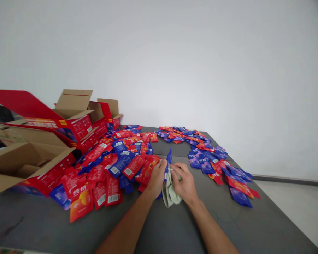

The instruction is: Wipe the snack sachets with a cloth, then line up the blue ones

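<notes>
Near the middle of the grey table, my left hand is closed on a blue packet that stands on edge. My right hand is closed on a pale greenish-grey cloth, which touches the packet's right side and hangs down to the table. Just left of my left hand lies a big heap of red packets and blue packets. Part of the held packet is hidden by my fingers and the cloth.
Open red cardboard boxes with brown insides stand along the left. More blue packets and red packets lie in a curved band along the table's back and right. A white wall rises behind.
</notes>
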`<state>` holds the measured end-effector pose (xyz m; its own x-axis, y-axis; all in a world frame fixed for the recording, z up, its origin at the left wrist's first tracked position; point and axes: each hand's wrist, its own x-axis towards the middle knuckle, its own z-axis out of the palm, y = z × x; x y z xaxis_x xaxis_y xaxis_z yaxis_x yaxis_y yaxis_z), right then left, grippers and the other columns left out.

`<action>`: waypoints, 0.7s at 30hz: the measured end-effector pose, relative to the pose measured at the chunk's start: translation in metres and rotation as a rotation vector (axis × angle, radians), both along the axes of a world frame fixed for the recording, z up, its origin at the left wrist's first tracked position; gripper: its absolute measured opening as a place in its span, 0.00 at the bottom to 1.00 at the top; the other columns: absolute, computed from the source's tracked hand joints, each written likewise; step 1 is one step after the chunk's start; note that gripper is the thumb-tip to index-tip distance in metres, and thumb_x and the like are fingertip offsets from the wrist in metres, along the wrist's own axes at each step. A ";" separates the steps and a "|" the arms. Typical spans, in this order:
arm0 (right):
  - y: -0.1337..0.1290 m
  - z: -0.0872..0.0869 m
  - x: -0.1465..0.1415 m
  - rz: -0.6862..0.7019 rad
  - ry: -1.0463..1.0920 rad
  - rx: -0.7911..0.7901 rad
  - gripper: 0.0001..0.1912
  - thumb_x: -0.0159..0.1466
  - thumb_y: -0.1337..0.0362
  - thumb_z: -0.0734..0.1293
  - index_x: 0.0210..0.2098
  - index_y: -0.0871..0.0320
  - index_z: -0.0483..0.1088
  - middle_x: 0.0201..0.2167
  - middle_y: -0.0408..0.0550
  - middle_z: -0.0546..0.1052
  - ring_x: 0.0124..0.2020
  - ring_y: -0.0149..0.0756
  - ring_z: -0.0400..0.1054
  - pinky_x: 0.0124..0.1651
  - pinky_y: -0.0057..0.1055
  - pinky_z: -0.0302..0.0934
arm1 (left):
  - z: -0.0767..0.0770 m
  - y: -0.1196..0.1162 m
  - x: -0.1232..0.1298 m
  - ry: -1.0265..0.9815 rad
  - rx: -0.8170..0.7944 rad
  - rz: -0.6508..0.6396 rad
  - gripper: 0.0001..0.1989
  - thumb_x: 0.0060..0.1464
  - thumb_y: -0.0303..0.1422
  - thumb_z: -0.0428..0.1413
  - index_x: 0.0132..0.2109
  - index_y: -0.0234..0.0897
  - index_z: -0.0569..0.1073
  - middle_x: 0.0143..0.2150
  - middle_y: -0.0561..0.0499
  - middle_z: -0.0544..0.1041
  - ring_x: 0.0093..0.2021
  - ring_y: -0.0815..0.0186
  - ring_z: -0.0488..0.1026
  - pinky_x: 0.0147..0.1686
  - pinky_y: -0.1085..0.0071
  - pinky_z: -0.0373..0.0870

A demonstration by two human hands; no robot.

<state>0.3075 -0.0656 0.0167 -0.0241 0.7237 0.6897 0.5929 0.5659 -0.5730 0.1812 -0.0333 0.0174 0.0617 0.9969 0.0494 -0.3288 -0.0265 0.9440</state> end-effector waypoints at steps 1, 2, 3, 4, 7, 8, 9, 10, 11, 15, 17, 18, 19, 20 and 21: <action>0.000 -0.001 0.000 0.009 -0.009 0.005 0.14 0.67 0.66 0.62 0.49 0.52 0.76 0.46 0.52 0.74 0.49 0.41 0.68 0.52 0.40 0.65 | 0.003 0.002 -0.006 0.083 0.051 0.046 0.22 0.58 0.48 0.53 0.48 0.36 0.77 0.45 0.44 0.80 0.48 0.58 0.76 0.48 0.65 0.70; 0.001 -0.003 -0.001 0.014 -0.016 0.012 0.14 0.67 0.66 0.62 0.49 0.52 0.76 0.46 0.52 0.74 0.49 0.41 0.68 0.52 0.40 0.65 | 0.007 0.003 -0.014 0.177 0.100 0.099 0.21 0.59 0.47 0.52 0.50 0.36 0.76 0.48 0.44 0.79 0.50 0.58 0.75 0.51 0.64 0.69; 0.002 -0.004 -0.001 0.018 -0.027 0.019 0.14 0.67 0.66 0.62 0.49 0.52 0.76 0.46 0.52 0.74 0.48 0.42 0.68 0.52 0.40 0.65 | 0.011 0.005 -0.022 0.275 0.143 0.156 0.22 0.60 0.45 0.51 0.52 0.36 0.75 0.51 0.44 0.78 0.53 0.58 0.74 0.54 0.64 0.67; 0.002 -0.005 -0.002 0.019 -0.037 0.024 0.14 0.67 0.66 0.62 0.49 0.52 0.76 0.46 0.52 0.74 0.48 0.42 0.68 0.53 0.41 0.65 | 0.014 0.007 -0.031 0.378 0.175 0.216 0.22 0.61 0.44 0.50 0.54 0.36 0.74 0.54 0.43 0.77 0.55 0.58 0.72 0.56 0.63 0.66; 0.004 -0.008 -0.007 0.014 -0.072 0.024 0.14 0.67 0.66 0.62 0.48 0.53 0.76 0.45 0.52 0.74 0.48 0.42 0.68 0.53 0.41 0.65 | 0.021 0.010 -0.058 0.729 0.278 0.416 0.23 0.63 0.41 0.47 0.59 0.34 0.71 0.58 0.40 0.74 0.59 0.56 0.69 0.60 0.59 0.61; 0.004 -0.008 -0.009 0.014 -0.083 0.019 0.15 0.67 0.67 0.62 0.48 0.53 0.76 0.45 0.52 0.74 0.48 0.42 0.68 0.53 0.41 0.65 | 0.022 0.010 -0.066 0.866 0.305 0.489 0.23 0.64 0.39 0.46 0.59 0.33 0.70 0.58 0.39 0.74 0.59 0.54 0.68 0.61 0.57 0.60; 0.003 -0.008 -0.011 0.016 -0.096 0.016 0.15 0.67 0.67 0.62 0.48 0.53 0.76 0.45 0.52 0.74 0.48 0.42 0.67 0.53 0.40 0.65 | 0.022 0.010 -0.073 0.997 0.320 0.563 0.23 0.64 0.38 0.45 0.60 0.32 0.70 0.59 0.37 0.72 0.61 0.52 0.66 0.62 0.54 0.59; 0.003 -0.008 -0.013 0.017 -0.106 0.015 0.15 0.67 0.67 0.62 0.48 0.54 0.76 0.45 0.53 0.74 0.48 0.42 0.67 0.53 0.41 0.65 | 0.021 0.010 -0.079 1.114 0.318 0.649 0.23 0.64 0.36 0.45 0.60 0.31 0.69 0.61 0.35 0.70 0.64 0.50 0.62 0.63 0.51 0.56; 0.003 -0.007 -0.015 0.016 -0.114 0.015 0.15 0.67 0.68 0.61 0.48 0.54 0.76 0.45 0.53 0.74 0.48 0.42 0.67 0.53 0.41 0.65 | 0.020 0.009 -0.083 1.215 0.306 0.720 0.22 0.64 0.35 0.45 0.60 0.30 0.69 0.63 0.34 0.67 0.66 0.47 0.59 0.63 0.48 0.54; 0.001 -0.003 -0.014 -0.042 -0.135 -0.008 0.15 0.66 0.68 0.61 0.47 0.55 0.76 0.45 0.53 0.74 0.48 0.42 0.67 0.53 0.40 0.64 | 0.011 0.007 -0.078 1.421 0.307 0.742 0.21 0.61 0.31 0.48 0.59 0.31 0.70 0.65 0.33 0.64 0.69 0.44 0.51 0.64 0.45 0.49; 0.000 0.000 -0.007 -0.102 -0.150 -0.037 0.15 0.66 0.69 0.60 0.46 0.57 0.77 0.45 0.54 0.74 0.48 0.43 0.67 0.53 0.39 0.63 | 0.007 0.007 -0.062 1.434 0.369 0.630 0.20 0.61 0.30 0.47 0.57 0.32 0.72 0.64 0.35 0.66 0.69 0.46 0.52 0.65 0.47 0.50; 0.000 0.002 -0.001 -0.137 -0.159 -0.056 0.15 0.66 0.69 0.60 0.46 0.58 0.77 0.44 0.54 0.74 0.47 0.43 0.67 0.53 0.39 0.63 | 0.005 0.008 -0.051 1.432 0.406 0.562 0.19 0.61 0.29 0.47 0.56 0.32 0.72 0.63 0.35 0.67 0.68 0.47 0.54 0.65 0.48 0.51; -0.001 0.003 0.005 -0.174 -0.169 -0.077 0.15 0.65 0.70 0.60 0.45 0.59 0.77 0.44 0.55 0.74 0.47 0.43 0.67 0.53 0.38 0.63 | 0.003 0.009 -0.038 1.427 0.440 0.489 0.19 0.61 0.29 0.46 0.56 0.32 0.73 0.61 0.36 0.68 0.67 0.48 0.56 0.64 0.49 0.52; -0.002 0.004 0.012 -0.212 -0.180 -0.100 0.15 0.64 0.70 0.61 0.44 0.59 0.78 0.43 0.55 0.75 0.46 0.42 0.68 0.53 0.37 0.63 | 0.001 0.010 -0.024 1.419 0.468 0.420 0.19 0.62 0.29 0.46 0.55 0.32 0.73 0.61 0.36 0.69 0.66 0.48 0.58 0.64 0.50 0.53; -0.002 0.005 0.019 -0.251 -0.193 -0.122 0.15 0.64 0.71 0.61 0.43 0.60 0.78 0.42 0.55 0.75 0.46 0.42 0.68 0.52 0.37 0.62 | -0.001 0.012 -0.010 1.407 0.497 0.349 0.18 0.62 0.30 0.46 0.55 0.33 0.73 0.60 0.37 0.70 0.65 0.49 0.59 0.63 0.51 0.55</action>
